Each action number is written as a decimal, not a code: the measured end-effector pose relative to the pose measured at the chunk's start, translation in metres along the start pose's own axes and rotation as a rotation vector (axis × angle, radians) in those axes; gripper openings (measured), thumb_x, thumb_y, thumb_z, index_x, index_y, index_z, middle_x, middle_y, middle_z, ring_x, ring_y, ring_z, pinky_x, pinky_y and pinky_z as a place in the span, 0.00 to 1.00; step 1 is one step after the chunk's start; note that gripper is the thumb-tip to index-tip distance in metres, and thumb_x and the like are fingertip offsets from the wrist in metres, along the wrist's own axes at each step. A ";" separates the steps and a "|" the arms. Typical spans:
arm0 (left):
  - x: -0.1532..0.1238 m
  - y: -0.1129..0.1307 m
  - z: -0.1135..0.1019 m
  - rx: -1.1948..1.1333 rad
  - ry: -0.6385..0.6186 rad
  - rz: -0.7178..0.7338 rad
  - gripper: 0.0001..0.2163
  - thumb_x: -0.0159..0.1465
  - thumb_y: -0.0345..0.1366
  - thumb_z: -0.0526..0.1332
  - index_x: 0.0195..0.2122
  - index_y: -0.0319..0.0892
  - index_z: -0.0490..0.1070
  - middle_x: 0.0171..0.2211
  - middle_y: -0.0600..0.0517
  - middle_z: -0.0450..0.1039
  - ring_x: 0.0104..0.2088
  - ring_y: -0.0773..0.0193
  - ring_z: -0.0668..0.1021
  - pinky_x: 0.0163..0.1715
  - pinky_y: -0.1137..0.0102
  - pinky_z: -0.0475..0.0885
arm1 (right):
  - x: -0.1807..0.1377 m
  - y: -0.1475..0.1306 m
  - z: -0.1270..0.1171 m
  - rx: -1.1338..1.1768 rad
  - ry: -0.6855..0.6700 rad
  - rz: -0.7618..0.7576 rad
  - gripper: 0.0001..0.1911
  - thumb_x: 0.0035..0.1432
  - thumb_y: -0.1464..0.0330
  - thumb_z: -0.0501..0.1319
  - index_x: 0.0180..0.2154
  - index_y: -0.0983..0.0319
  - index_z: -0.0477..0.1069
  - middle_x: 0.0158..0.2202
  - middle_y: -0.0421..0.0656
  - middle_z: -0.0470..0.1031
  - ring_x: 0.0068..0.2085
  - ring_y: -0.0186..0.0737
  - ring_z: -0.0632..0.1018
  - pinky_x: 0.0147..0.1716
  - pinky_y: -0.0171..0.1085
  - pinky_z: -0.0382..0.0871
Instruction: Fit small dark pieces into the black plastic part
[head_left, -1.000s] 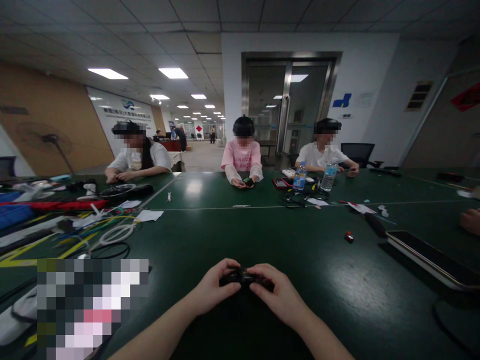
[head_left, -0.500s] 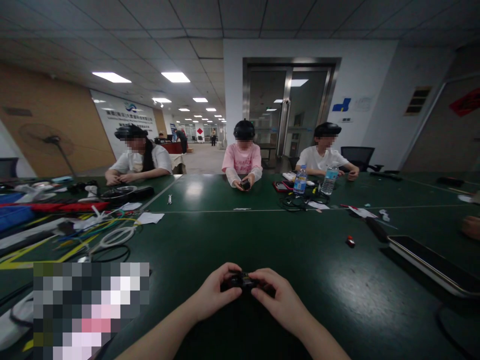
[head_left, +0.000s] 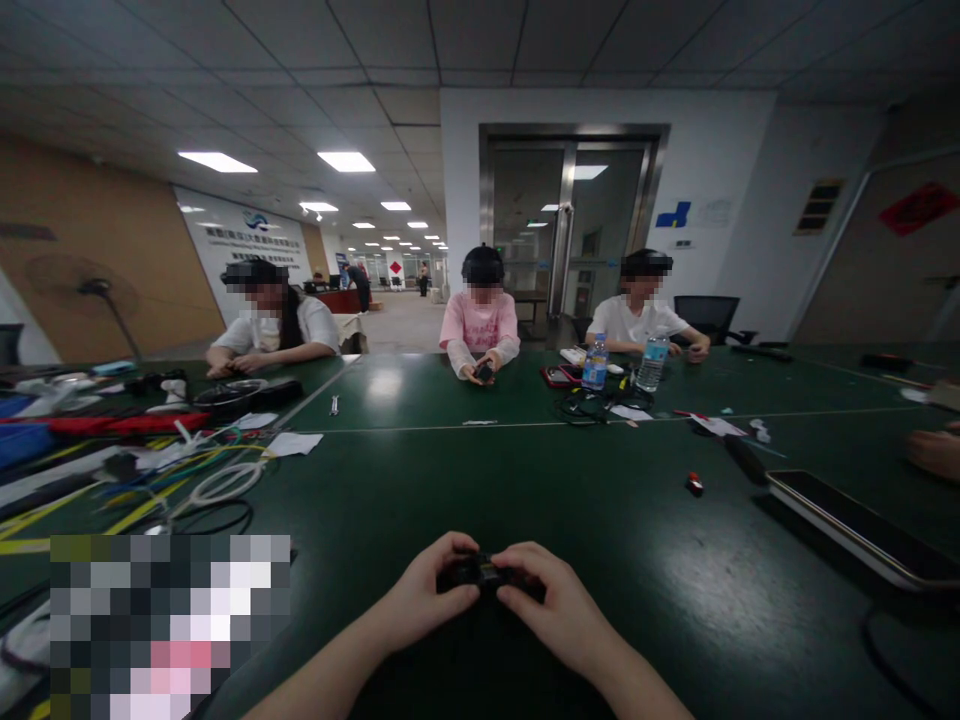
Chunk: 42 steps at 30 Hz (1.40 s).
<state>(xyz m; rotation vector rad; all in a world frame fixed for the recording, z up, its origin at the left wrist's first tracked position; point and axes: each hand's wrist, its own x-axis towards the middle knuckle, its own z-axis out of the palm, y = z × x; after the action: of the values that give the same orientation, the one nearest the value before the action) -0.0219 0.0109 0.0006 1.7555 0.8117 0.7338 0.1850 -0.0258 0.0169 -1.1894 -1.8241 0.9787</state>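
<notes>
Near the front of the green table, my left hand (head_left: 439, 585) and my right hand (head_left: 546, 590) meet around a small dark object (head_left: 489, 572). It is black and shiny, with a small yellowish mark on top. Its kind is hard to make out, since fingers cover both ends. The left thumb and fingers pinch one side, and the right thumb and fingers grip the other. A small red-and-black piece (head_left: 694, 484) lies apart on the table, to the right and beyond my hands.
A dark-screened flat device (head_left: 847, 520) lies at right. Cables (head_left: 225, 485), papers (head_left: 294, 444) and a blurred-out patch fill the left. Two bottles (head_left: 595, 365) stand across the table beside wires. Three people wearing headgear sit opposite; another person's hand (head_left: 934, 455) shows at the right edge.
The view has shifted slightly, so the scene sits a little lower and further left. Both hands keep their hold on the black object. More of the person's hand at the right edge shows.
</notes>
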 end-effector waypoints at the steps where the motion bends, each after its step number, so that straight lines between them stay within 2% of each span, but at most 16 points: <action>1: 0.000 0.000 0.000 0.013 0.003 0.005 0.16 0.56 0.30 0.61 0.45 0.42 0.62 0.41 0.50 0.69 0.42 0.58 0.73 0.42 0.64 0.66 | 0.000 0.000 0.000 -0.002 -0.002 0.005 0.15 0.52 0.72 0.60 0.43 0.55 0.72 0.42 0.41 0.71 0.42 0.40 0.74 0.42 0.39 0.68; 4: 0.000 -0.001 -0.001 0.043 0.012 -0.004 0.16 0.56 0.30 0.61 0.46 0.43 0.62 0.41 0.50 0.69 0.42 0.58 0.73 0.43 0.64 0.67 | 0.000 -0.001 -0.001 -0.018 -0.009 0.021 0.15 0.52 0.72 0.60 0.43 0.55 0.72 0.43 0.42 0.71 0.43 0.40 0.74 0.43 0.39 0.68; 9: -0.001 -0.001 -0.001 0.031 0.017 -0.016 0.22 0.56 0.30 0.61 0.52 0.44 0.59 0.47 0.49 0.68 0.48 0.56 0.71 0.49 0.62 0.65 | -0.001 0.000 0.000 -0.035 -0.013 0.027 0.15 0.53 0.71 0.60 0.44 0.54 0.72 0.43 0.41 0.71 0.42 0.40 0.74 0.43 0.39 0.69; 13: 0.000 0.001 -0.001 0.075 0.007 -0.019 0.19 0.56 0.31 0.60 0.49 0.43 0.63 0.44 0.49 0.70 0.44 0.57 0.73 0.45 0.62 0.67 | -0.001 0.003 0.000 -0.031 0.010 0.023 0.18 0.52 0.72 0.60 0.46 0.54 0.70 0.43 0.41 0.72 0.41 0.39 0.74 0.42 0.39 0.69; 16: 0.000 0.003 -0.001 0.098 0.018 -0.010 0.17 0.56 0.31 0.61 0.47 0.43 0.64 0.42 0.50 0.70 0.44 0.58 0.73 0.45 0.63 0.67 | 0.000 0.003 0.001 -0.029 -0.003 0.016 0.16 0.52 0.72 0.60 0.44 0.54 0.71 0.43 0.41 0.71 0.42 0.39 0.74 0.43 0.39 0.69; 25: 0.000 -0.002 -0.001 0.058 0.031 -0.027 0.22 0.55 0.30 0.62 0.52 0.43 0.62 0.48 0.47 0.69 0.48 0.55 0.72 0.49 0.61 0.65 | 0.000 0.003 0.001 -0.015 0.000 0.011 0.15 0.52 0.72 0.60 0.43 0.54 0.72 0.43 0.41 0.71 0.41 0.39 0.74 0.42 0.38 0.69; 34: 0.000 0.002 -0.001 0.107 0.005 -0.023 0.18 0.56 0.30 0.61 0.49 0.43 0.65 0.43 0.50 0.71 0.44 0.57 0.73 0.46 0.63 0.67 | -0.001 0.004 0.001 -0.033 0.007 0.022 0.18 0.51 0.72 0.60 0.45 0.54 0.70 0.42 0.41 0.72 0.41 0.40 0.74 0.42 0.39 0.68; 39: -0.002 0.001 0.000 0.074 0.023 0.020 0.22 0.56 0.29 0.61 0.52 0.45 0.62 0.47 0.48 0.68 0.48 0.56 0.71 0.50 0.62 0.65 | -0.001 0.006 0.001 -0.052 -0.006 0.053 0.18 0.52 0.71 0.60 0.46 0.53 0.69 0.44 0.40 0.71 0.42 0.41 0.74 0.42 0.39 0.68; 42: -0.002 0.002 0.000 0.098 0.012 0.072 0.18 0.57 0.28 0.60 0.48 0.45 0.65 0.44 0.50 0.68 0.46 0.57 0.72 0.48 0.62 0.66 | -0.001 0.006 0.001 -0.046 -0.003 0.071 0.19 0.52 0.71 0.60 0.48 0.53 0.68 0.44 0.40 0.71 0.42 0.40 0.74 0.42 0.39 0.68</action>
<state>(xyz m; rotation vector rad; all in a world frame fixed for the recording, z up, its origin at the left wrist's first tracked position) -0.0227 0.0085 0.0027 1.8777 0.8075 0.7640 0.1872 -0.0251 0.0109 -1.2888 -1.8259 0.9833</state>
